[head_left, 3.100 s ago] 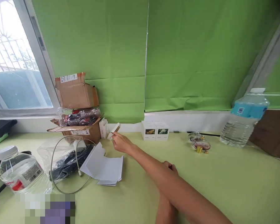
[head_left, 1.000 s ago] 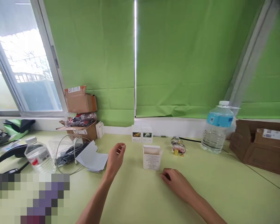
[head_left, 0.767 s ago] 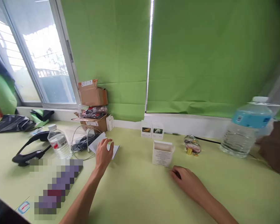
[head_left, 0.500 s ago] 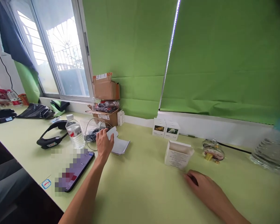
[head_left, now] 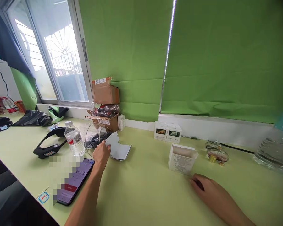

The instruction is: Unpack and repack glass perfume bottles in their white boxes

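My left hand [head_left: 102, 154] is closed, its fingertips pinching the edge of a white cut-out paper piece [head_left: 112, 141]. That piece lies partly over white paper sheets [head_left: 124, 151] on the table. My right hand [head_left: 207, 186] rests on the tabletop with its fingers curled in; whether anything is inside them is hidden. Just beyond it stands an upright white carton [head_left: 181, 160] with its top open and small print on its front. To the carton's right is a clear glass bottle [head_left: 217, 153] with gold parts, lying next to a small gold cap [head_left: 212, 159].
Left of my left hand are a phone [head_left: 76, 182], a water bottle [head_left: 74, 139], a black headset [head_left: 48, 147] and a cable loop [head_left: 85, 138]. Stacked cardboard boxes [head_left: 105, 94] and two white flower-picture boxes [head_left: 167, 131] stand along the wall. A large water jug [head_left: 275, 153] is at the right.
My left hand has drawn slightly back toward me, its fingers now closing on the white paper piece. My right hand stays curled near the carton. The view has shifted slightly.
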Available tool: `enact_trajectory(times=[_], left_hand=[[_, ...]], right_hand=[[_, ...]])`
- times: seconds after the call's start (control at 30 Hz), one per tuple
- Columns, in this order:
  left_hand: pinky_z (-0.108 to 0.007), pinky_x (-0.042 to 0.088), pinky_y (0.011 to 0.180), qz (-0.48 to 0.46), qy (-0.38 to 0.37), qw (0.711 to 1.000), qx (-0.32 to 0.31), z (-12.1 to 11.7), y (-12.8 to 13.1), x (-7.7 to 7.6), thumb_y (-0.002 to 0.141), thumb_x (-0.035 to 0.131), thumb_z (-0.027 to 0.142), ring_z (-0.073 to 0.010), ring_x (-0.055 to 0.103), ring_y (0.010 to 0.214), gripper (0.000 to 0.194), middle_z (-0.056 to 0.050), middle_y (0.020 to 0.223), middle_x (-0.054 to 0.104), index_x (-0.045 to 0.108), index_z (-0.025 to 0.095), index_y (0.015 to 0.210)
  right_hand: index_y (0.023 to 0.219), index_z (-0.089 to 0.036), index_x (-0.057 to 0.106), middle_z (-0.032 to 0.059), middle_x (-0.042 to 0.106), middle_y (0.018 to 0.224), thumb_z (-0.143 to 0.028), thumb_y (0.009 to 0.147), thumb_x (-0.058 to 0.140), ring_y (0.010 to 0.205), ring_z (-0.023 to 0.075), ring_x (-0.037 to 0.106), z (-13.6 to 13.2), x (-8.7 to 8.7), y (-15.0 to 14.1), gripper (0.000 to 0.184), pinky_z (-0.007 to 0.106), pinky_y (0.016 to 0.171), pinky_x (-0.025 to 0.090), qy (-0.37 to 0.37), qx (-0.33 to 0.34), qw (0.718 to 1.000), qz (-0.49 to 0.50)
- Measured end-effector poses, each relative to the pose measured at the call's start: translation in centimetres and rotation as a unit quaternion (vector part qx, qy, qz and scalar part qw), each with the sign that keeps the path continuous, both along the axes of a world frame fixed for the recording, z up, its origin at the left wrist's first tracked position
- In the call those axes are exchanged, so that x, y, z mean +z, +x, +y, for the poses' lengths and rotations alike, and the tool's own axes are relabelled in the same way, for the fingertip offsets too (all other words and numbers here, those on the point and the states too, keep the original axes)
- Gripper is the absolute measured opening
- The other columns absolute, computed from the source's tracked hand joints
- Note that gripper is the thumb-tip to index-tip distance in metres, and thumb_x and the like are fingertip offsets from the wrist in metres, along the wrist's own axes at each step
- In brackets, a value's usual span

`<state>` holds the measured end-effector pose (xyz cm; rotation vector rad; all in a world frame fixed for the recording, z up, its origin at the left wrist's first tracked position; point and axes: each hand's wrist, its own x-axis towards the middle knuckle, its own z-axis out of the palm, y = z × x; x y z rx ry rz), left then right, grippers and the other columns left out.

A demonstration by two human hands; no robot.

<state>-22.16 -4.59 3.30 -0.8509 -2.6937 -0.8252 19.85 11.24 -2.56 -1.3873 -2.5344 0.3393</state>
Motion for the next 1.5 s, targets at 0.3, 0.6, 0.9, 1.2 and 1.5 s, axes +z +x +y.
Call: enact_trajectory(times=[0.3, 0.6, 0.9, 1.2, 1.5], left_hand=[[-0.038, 0.046, 0.069, 0.025, 0.119, 0.992, -0.022, -0.4, 1.6, 2.1, 0.088, 0.044, 0.040, -0.0319, 0.068, 0.086, 0.026, -0.011, 0.084, 0.072, 0.062, 0.022, 0.092], [-0.028, 0.052, 0.047, -0.177, 0.371, 0.886, -0.214, 0.4, 4.6, 3.0, 0.087, 0.049, 0.048, -0.0186, 0.065, 0.047, 0.030, 0.003, 0.055, 0.066, 0.052, 0.020, 0.098], [-0.025, 0.053, 0.050, -0.136, 0.278, 0.899, -0.310, 1.0, 13.7, 0.9, 0.084, 0.052, 0.054, -0.0188, 0.067, 0.052, 0.042, 0.001, 0.055, 0.070, 0.059, 0.020, 0.108], [-0.030, 0.059, 0.068, 0.026, 0.280, 0.857, -0.431, 0.4, 16.0, -0.9, 0.083, 0.059, 0.038, -0.0221, 0.071, 0.089, 0.031, -0.006, 0.107, 0.073, 0.063, 0.027, 0.111], [-0.043, 0.053, 0.093, -0.265, 0.284, 0.801, -0.456, 1.6, 19.7, -2.4, 0.067, 0.061, 0.070, -0.0351, 0.054, 0.122, 0.050, -0.007, 0.138, 0.055, 0.064, 0.028, 0.093]], right_hand=[[0.070, -0.023, 0.056, 0.0056, 0.068, 0.076, -0.042, 0.090, 0.038, 0.072, 0.0245, 0.063, -0.2, 0.2, -0.2, 0.033, 0.029, 0.060, 0.033, 0.029, -0.004, 1.000, 0.010], [0.072, -0.019, 0.061, 0.0030, 0.063, 0.068, -0.042, 0.091, 0.043, 0.063, 0.0169, 0.054, -3.7, 3.5, -1.8, 0.036, 0.027, 0.059, 0.037, -0.047, 0.061, 0.985, 0.152], [0.136, -0.024, 0.046, 0.0079, 0.062, 0.111, -0.047, 0.087, 0.058, 0.072, 0.0133, 0.059, -8.3, 7.5, -3.1, 0.056, 0.023, 0.051, 0.050, -0.313, 0.146, 0.847, 0.404], [0.107, -0.016, 0.065, 0.0051, 0.065, 0.095, -0.039, 0.082, 0.065, 0.058, 0.0085, 0.058, -8.0, 8.7, -2.9, 0.034, 0.017, 0.042, 0.046, -0.325, 0.158, 0.809, 0.463], [0.100, -0.015, 0.070, 0.0025, 0.064, 0.083, -0.044, 0.068, 0.078, 0.061, 0.0090, 0.058, -6.8, 7.4, -2.6, 0.044, 0.018, 0.045, 0.052, -0.376, 0.172, 0.791, 0.451]])
